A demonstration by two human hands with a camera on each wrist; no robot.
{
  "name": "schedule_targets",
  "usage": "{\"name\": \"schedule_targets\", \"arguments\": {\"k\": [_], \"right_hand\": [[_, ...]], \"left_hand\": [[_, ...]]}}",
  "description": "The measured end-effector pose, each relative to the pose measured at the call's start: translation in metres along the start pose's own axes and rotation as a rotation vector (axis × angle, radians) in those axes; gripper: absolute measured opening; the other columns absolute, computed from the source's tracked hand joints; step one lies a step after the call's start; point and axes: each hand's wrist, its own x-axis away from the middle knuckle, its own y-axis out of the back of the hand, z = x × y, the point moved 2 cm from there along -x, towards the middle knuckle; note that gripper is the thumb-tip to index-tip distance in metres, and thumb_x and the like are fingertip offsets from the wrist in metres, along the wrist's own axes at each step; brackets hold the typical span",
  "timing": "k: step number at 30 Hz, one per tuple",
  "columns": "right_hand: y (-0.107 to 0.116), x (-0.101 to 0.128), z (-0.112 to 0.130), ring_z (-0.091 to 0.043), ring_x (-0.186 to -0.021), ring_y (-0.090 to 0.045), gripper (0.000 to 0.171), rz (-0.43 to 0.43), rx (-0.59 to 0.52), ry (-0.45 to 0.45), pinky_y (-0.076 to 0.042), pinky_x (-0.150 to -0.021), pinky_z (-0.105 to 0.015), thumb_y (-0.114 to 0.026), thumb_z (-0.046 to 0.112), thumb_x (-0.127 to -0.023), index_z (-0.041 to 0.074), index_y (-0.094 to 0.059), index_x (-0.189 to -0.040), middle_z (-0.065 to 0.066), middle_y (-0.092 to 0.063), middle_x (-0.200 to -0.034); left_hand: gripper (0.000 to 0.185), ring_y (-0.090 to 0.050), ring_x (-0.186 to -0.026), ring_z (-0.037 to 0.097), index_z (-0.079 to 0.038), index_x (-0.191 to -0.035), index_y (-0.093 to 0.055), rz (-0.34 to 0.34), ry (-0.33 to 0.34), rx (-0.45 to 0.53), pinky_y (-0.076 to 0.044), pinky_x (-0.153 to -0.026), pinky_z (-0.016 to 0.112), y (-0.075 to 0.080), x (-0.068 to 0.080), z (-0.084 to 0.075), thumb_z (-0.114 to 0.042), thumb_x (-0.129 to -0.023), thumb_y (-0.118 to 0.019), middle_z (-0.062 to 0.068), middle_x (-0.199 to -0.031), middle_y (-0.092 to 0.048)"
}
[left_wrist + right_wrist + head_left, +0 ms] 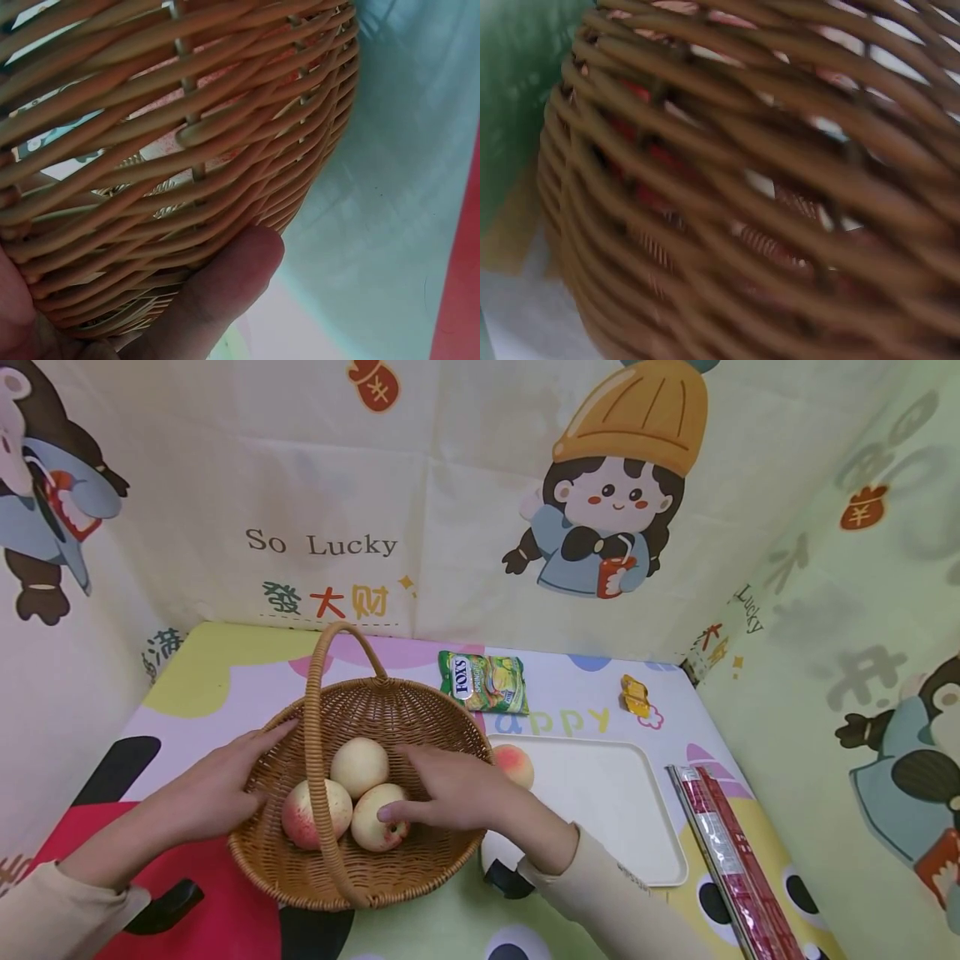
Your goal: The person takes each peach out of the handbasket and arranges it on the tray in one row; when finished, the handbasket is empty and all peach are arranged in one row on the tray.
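Note:
A brown wicker basket (pixel 360 881) with an arched handle (pixel 316 760) stands on the table. Inside it lie three peaches: a pale one (pixel 360 767), a red-blushed one (pixel 303 817) and one with a dark stem hollow (pixel 375 831). My left hand (pixel 213 785) touches the basket's left side, fingers extended along the rim; in the left wrist view its thumb (pixel 225 281) lies against the woven wall. My right hand (pixel 453 789) reaches over the right rim with fingers spread, its thumb above the stem-hollow peach; whether they touch I cannot tell. Only woven wall (pixel 727 165) shows in the right wrist view.
Another peach (pixel 514 766) sits by the left edge of a white tray (pixel 600 793). Behind is a green Fox's candy bag (pixel 486 682). A yellow-wrapped piece (pixel 635 695) lies at the back right, and long red-and-silver packets (pixel 723 852) lie right of the tray.

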Motion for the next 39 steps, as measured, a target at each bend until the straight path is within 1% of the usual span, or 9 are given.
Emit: {"name": "schedule_targets", "arguments": {"k": [3,6,10,14,19,23,26,29,39], "right_hand": [[-0.010,-0.006,0.004,-0.013,-0.120,-0.059,0.074,0.111,0.032,-0.006,-0.047,-0.098,-0.035,-0.049,0.073,-0.092,0.018,-0.052,-0.141,0.005,-0.062,-0.131],[-0.016,-0.009,0.006,-0.011,-0.109,-0.061,0.066,0.166,0.027,-0.018,-0.048,-0.093,-0.032,-0.051,0.071,-0.092,0.020,-0.055,-0.134,0.009,-0.065,-0.119],[-0.017,-0.012,0.009,-0.011,-0.095,-0.063,0.063,0.145,0.003,-0.032,-0.050,-0.084,-0.030,-0.055,0.069,-0.092,0.019,-0.053,-0.130,0.007,-0.066,-0.104],[-0.018,-0.013,0.012,-0.006,-0.080,-0.059,0.050,0.119,-0.072,0.046,-0.047,-0.072,-0.023,-0.065,0.060,-0.091,0.021,-0.050,-0.118,0.010,-0.061,-0.090],[-0.018,-0.013,0.013,0.000,-0.093,-0.058,0.052,0.130,-0.121,0.133,-0.045,-0.082,-0.018,-0.077,0.049,-0.086,0.022,-0.050,-0.123,0.012,-0.062,-0.103],[-0.016,-0.012,0.014,0.001,-0.112,-0.053,0.069,0.136,-0.081,0.200,-0.041,-0.097,-0.018,-0.085,0.042,-0.078,0.020,-0.053,-0.135,0.011,-0.061,-0.123],[-0.014,-0.009,0.014,0.000,-0.116,-0.051,0.076,0.128,-0.053,0.244,-0.040,-0.099,-0.019,-0.088,0.038,-0.072,0.019,-0.056,-0.139,0.011,-0.058,-0.128],[-0.007,-0.005,0.011,-0.001,-0.115,-0.050,0.073,0.071,-0.104,0.276,-0.041,-0.098,-0.020,-0.088,0.034,-0.070,0.021,-0.059,-0.136,0.011,-0.055,-0.129],[0.036,0.016,-0.013,-0.008,-0.114,-0.057,0.073,-0.318,-0.455,0.338,-0.050,-0.096,-0.031,-0.086,0.015,-0.067,0.019,-0.055,-0.133,0.010,-0.057,-0.128]], "left_hand": [[0.088,-0.047,-0.124,0.052,0.001,-0.156,-0.032,-0.003,0.001,0.000,-0.045,-0.093,0.066,0.000,0.001,-0.001,0.006,-0.075,-0.067,0.035,-0.141,-0.043],[0.088,-0.047,-0.124,0.052,0.001,-0.156,-0.032,-0.001,0.009,0.001,-0.045,-0.092,0.066,0.000,0.001,-0.002,0.006,-0.076,-0.067,0.035,-0.141,-0.043],[0.087,-0.047,-0.124,0.054,0.001,-0.155,-0.032,-0.003,0.014,-0.005,-0.045,-0.092,0.067,0.000,0.002,-0.002,0.005,-0.076,-0.068,0.036,-0.141,-0.042],[0.086,-0.047,-0.124,0.054,0.001,-0.155,-0.032,-0.005,0.010,-0.007,-0.045,-0.092,0.067,0.000,0.002,-0.001,0.005,-0.077,-0.068,0.036,-0.141,-0.042],[0.087,-0.048,-0.123,0.053,0.002,-0.156,-0.032,-0.008,-0.003,-0.007,-0.046,-0.091,0.064,0.000,0.002,-0.002,0.006,-0.076,-0.066,0.036,-0.140,-0.042],[0.087,-0.048,-0.122,0.053,0.003,-0.155,-0.032,-0.010,-0.002,-0.009,-0.047,-0.090,0.063,-0.001,0.002,-0.003,0.007,-0.076,-0.067,0.036,-0.140,-0.042],[0.087,-0.048,-0.122,0.054,0.004,-0.154,-0.032,-0.005,0.002,0.000,-0.048,-0.089,0.065,-0.002,0.002,-0.002,0.007,-0.076,-0.068,0.037,-0.140,-0.042],[0.086,-0.048,-0.122,0.055,0.004,-0.155,-0.032,0.003,0.012,0.010,-0.048,-0.089,0.066,-0.003,0.002,-0.001,0.006,-0.077,-0.069,0.037,-0.141,-0.041],[0.090,-0.045,-0.126,0.054,0.002,-0.157,-0.029,0.014,0.030,0.021,-0.045,-0.093,0.066,-0.002,0.002,0.003,0.004,-0.076,-0.070,0.037,-0.143,-0.040]]}}
